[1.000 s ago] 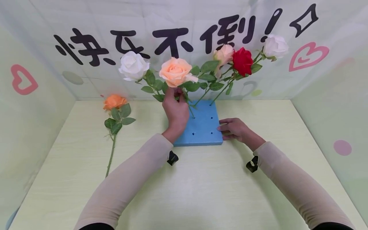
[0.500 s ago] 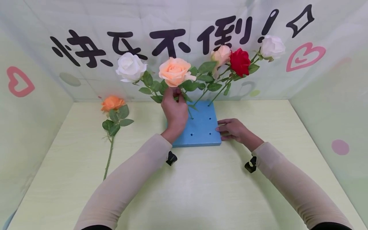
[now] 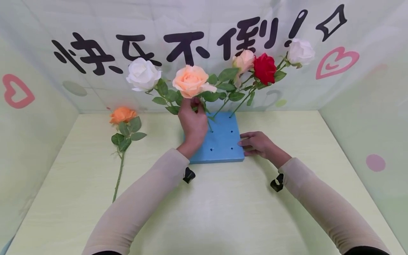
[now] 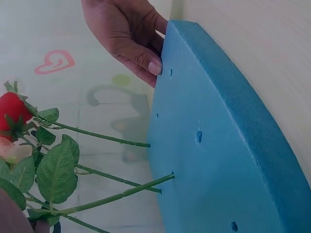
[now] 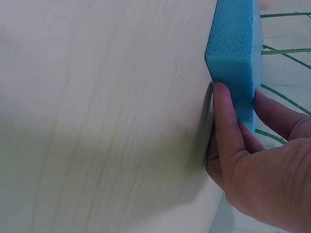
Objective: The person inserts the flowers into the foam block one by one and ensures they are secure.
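Note:
My left hand (image 3: 193, 124) pinches the stem of a peach rose (image 3: 190, 81) just beneath its bloom. That stem's lower end stands in a hole of the blue foam block (image 3: 223, 141), slanting in the left wrist view. At the block's right edge, my right hand (image 3: 259, 144) grips it, thumb (image 5: 274, 112) at the top face and fingers along the side. Behind the peach rose rise a white rose (image 3: 144, 74) to the left, then a pink rose (image 3: 243, 62), a red rose (image 3: 265, 69) and another white rose (image 3: 300, 51) to the right. Part of the block is hidden behind my left hand.
An orange rose (image 3: 123, 115) lies on the pale table (image 3: 223, 205) at the left, its stem end hidden under my left sleeve (image 3: 143, 198). Bare holes show in the block's front and right parts. A printed cloth wall (image 3: 204, 17) stands close behind the flowers.
The whole scene has shifted slightly left in the head view. Both hands keep their holds on the peach rose stem and the foam block.

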A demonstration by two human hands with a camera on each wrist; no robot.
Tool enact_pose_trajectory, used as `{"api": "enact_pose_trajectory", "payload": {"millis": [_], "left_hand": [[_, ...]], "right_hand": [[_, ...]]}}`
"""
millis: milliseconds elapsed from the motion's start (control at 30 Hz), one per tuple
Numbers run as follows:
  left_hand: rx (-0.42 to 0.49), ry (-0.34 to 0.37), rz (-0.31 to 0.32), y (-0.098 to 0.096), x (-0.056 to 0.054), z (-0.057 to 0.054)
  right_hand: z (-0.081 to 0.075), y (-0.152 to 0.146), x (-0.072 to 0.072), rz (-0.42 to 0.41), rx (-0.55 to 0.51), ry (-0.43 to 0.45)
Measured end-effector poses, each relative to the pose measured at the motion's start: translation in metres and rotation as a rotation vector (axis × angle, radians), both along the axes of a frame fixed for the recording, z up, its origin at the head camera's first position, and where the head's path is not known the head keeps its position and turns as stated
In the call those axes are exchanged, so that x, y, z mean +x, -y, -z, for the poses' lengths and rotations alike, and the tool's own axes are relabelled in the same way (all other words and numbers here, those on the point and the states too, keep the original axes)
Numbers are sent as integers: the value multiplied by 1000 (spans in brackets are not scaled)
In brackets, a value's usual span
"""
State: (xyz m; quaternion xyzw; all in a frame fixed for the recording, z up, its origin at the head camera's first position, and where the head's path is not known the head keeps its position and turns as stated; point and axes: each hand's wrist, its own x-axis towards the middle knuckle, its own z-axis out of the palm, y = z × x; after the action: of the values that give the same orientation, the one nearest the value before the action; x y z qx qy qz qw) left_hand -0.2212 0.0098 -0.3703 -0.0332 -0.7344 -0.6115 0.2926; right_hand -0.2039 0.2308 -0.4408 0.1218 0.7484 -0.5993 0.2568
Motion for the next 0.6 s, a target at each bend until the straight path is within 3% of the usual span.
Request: {"api": "enact_pose_trajectory", "payload": {"millis": [200, 600], "left_hand": [[-30, 47, 41, 3, -1, -3], [-65, 56, 27, 5, -5, -5]], "right_hand": [[0, 0, 0, 6, -6, 10], [1, 0, -2, 9, 2, 15]]}}
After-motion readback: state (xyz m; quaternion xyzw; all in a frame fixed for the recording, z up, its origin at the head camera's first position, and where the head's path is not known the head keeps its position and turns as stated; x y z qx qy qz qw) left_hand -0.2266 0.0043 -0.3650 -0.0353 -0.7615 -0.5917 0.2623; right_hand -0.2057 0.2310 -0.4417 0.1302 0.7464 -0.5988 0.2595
